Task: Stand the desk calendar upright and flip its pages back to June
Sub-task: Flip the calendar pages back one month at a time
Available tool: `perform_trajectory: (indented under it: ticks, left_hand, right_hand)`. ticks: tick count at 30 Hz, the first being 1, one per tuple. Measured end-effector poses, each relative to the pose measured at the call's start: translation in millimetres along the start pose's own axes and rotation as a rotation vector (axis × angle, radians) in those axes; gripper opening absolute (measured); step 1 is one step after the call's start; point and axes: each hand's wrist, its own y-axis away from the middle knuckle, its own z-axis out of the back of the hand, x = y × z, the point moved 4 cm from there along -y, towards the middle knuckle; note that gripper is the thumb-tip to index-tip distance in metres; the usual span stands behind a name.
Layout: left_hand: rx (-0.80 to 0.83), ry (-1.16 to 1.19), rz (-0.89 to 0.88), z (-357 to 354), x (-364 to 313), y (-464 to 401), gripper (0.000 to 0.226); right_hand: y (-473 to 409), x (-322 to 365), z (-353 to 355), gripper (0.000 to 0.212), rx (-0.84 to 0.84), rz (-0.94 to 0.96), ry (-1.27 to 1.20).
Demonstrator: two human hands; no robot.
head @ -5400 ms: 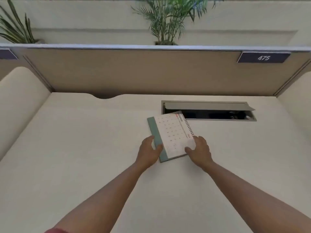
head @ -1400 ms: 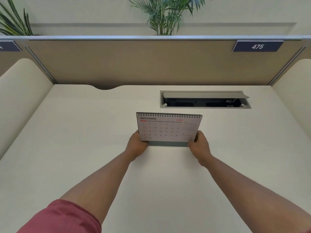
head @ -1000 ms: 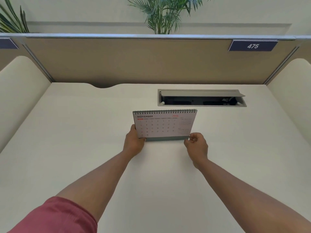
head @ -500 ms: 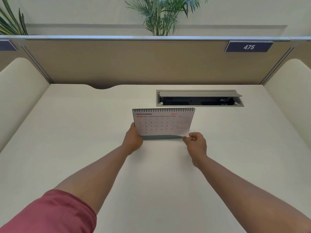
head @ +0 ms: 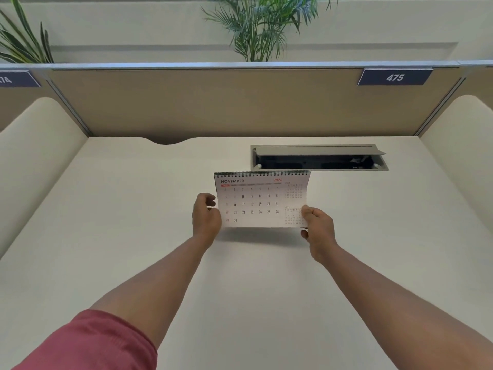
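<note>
The desk calendar (head: 256,201) stands upright on the cream desk (head: 240,303), spiral binding on top, with the NOVEMBER 2026 page facing me. My left hand (head: 205,217) is curled around its left edge. My right hand (head: 317,228) pinches the lower right corner of the November page, which is lifted off the stand toward me and hides the green base. A shadow lies under the raised page.
An open grey cable tray (head: 317,157) is sunk into the desk just behind the calendar. A tan partition (head: 213,102) with a "475" sign (head: 394,77) closes the back, and cream side panels (head: 34,145) flank the desk. Plants (head: 256,25) stand beyond.
The calendar went from lying flat to standing upright. In the last second my right hand took the page's lower right corner and lifted it toward me, covering the green base.
</note>
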Motion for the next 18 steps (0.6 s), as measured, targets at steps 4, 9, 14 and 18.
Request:
perform_trajectory:
  ticks: [4,9,14,18]
  left_hand:
    - [0.033,0.294,0.195,6,4,1,0.015]
    - [0.059,0.352,0.159,11,-2,1,0.050]
    - [0.018,0.410,0.118,20,-8,1,0.048]
    - [0.114,0.307,0.051,19,-11,4,0.037]
  right_hand:
    - [1,5,4,0.012,0.004,-0.060,-0.118]
    - [2,10,2,0.008,0.086,-0.054,-0.170]
    - [1,8,2,0.006,0.093,-0.020,-0.119]
    - [3,8,1,0.012,0.080,0.044,-0.063]
